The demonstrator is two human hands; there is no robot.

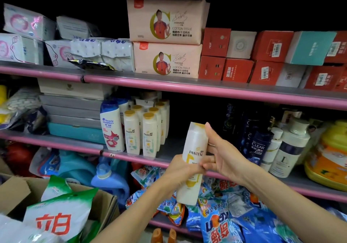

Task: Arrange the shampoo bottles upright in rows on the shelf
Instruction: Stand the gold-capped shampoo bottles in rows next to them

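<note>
The landmark is the held Pantene bottle (193, 160), a white bottle with a yellow cap, upright with a slight tilt, in front of the pink-edged middle shelf (131, 156). Far left of it and lower stands a cardboard box (16, 192) holding green-and-white bags. Left of it, on the shelf, a Head & Shoulders bottle (112, 126) stands upright beside two rows of upright Pantene bottles (148, 132). The left hand (180, 169) grasps the held bottle around its middle, fingers curled on it. The right hand (223, 154) grasps its upper part, thumb near the cap. Right of it, on the shelf, stands a dark Clear bottle (258, 145).
</note>
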